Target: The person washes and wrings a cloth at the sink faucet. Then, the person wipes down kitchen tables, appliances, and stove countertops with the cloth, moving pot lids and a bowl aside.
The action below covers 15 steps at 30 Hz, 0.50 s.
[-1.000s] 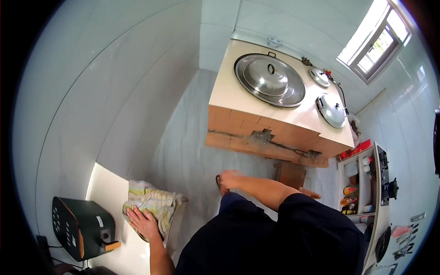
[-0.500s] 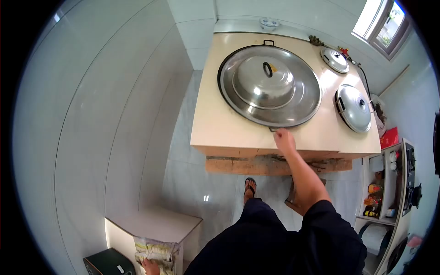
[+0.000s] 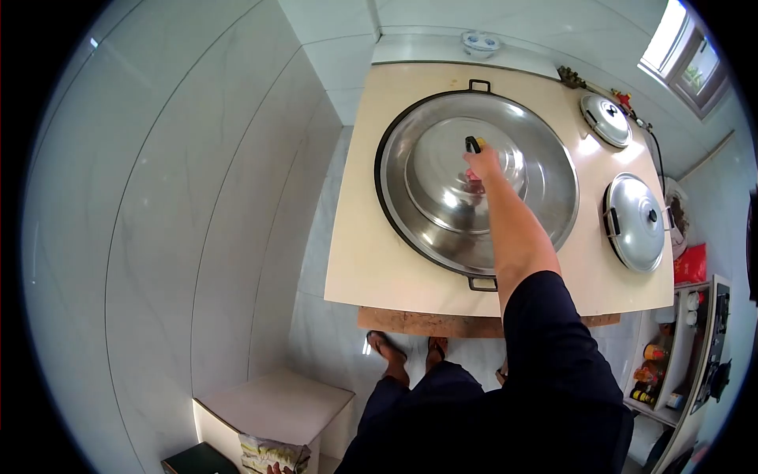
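Note:
On the large cream counter, a domed metal lid (image 3: pixel 446 178) sits within a wide, shiny metal pan (image 3: pixel 545 189) with a black rim. My right hand (image 3: pixel 484 163) is at the top of the lid, its fingers closed around the black loop handle (image 3: pixel 473 145). At the bottom edge, a patterned cloth (image 3: pixel 264 453) lies on a low cabinet. Only the fingers of my left hand (image 3: pixel 279 469) show there, apart and resting on the cloth; its palm is out of view.
Two smaller lidded pots, one nearer (image 3: pixel 636 225) and one farther (image 3: pixel 608 120), stand on the counter's right. A dark green appliance (image 3: pixel 199 460) is at bottom left. Shelves with bottles (image 3: pixel 651 367) stand at right. A patterned bowl (image 3: pixel 480 43) sits on the back ledge.
My right hand has moved forward from low over the floor, past the counter's front edge, to the lid's handle. The view has shifted toward the counter, and my left hand has slid toward the bottom edge.

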Each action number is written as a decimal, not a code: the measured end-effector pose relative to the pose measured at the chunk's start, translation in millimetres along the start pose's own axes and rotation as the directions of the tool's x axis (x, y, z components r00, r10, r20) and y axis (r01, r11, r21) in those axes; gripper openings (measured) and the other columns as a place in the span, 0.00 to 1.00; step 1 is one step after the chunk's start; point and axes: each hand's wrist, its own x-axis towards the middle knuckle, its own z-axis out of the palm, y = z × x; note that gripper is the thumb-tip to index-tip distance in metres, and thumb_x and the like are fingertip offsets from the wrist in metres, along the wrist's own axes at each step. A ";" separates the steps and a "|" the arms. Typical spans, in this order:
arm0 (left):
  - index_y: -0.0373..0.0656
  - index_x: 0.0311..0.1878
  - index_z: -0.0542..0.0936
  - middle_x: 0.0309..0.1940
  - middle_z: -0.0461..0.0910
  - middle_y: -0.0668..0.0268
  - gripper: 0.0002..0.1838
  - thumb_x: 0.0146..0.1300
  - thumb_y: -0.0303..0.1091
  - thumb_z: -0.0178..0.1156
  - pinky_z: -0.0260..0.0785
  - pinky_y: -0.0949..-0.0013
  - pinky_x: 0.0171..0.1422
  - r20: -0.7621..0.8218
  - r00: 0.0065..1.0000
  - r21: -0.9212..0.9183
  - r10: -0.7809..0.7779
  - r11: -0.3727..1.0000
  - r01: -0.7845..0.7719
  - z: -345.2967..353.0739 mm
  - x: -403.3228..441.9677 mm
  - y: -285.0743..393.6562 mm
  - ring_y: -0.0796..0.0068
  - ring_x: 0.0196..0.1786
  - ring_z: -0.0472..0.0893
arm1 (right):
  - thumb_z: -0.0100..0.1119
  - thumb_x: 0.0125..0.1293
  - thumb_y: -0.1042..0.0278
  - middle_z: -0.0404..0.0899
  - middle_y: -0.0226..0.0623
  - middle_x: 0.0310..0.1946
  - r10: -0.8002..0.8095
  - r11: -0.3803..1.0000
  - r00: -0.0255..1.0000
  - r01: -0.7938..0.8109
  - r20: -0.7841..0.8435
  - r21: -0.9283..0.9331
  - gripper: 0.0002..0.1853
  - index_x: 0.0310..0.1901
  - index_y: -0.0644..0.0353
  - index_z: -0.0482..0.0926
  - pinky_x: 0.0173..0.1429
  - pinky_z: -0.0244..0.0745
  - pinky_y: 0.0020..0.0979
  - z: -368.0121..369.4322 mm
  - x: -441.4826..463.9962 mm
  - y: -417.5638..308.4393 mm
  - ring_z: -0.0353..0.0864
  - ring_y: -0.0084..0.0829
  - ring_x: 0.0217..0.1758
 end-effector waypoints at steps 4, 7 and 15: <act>0.43 0.55 0.88 0.57 0.88 0.57 0.17 0.65 0.39 0.66 0.67 0.44 0.78 0.064 0.944 -0.037 0.324 0.946 -0.322 -3.6 16.2 48.7 0.52 0.60 0.86 | 0.72 0.65 0.64 0.88 0.42 0.31 0.000 1.000 0.999 0.001 -0.039 0.031 0.19 0.53 0.66 0.85 0.30 0.85 0.35 9.8 16.9 7.5 0.88 0.33 0.25; 0.35 0.59 0.86 0.61 0.83 0.46 0.19 0.68 0.32 0.67 0.76 0.48 0.67 -0.053 0.942 -0.061 0.331 0.941 -0.334 48.0 58.4 56.4 0.45 0.59 0.83 | 0.74 0.65 0.66 0.86 0.39 0.29 0.095 0.975 0.994 -0.082 -0.051 0.208 0.17 0.49 0.70 0.86 0.24 0.82 0.32 6.0 23.6 -0.2 0.85 0.29 0.23; 0.36 0.62 0.85 0.65 0.81 0.47 0.18 0.72 0.33 0.65 0.75 0.45 0.70 0.249 0.905 -0.305 0.345 0.915 -0.265 71.9 172.7 184.7 0.47 0.66 0.81 | 0.75 0.59 0.57 0.86 0.38 0.23 0.028 0.998 0.987 -0.037 -0.159 -0.056 0.16 0.38 0.63 0.91 0.33 0.77 0.34 -122.5 -54.8 -13.9 0.84 0.29 0.26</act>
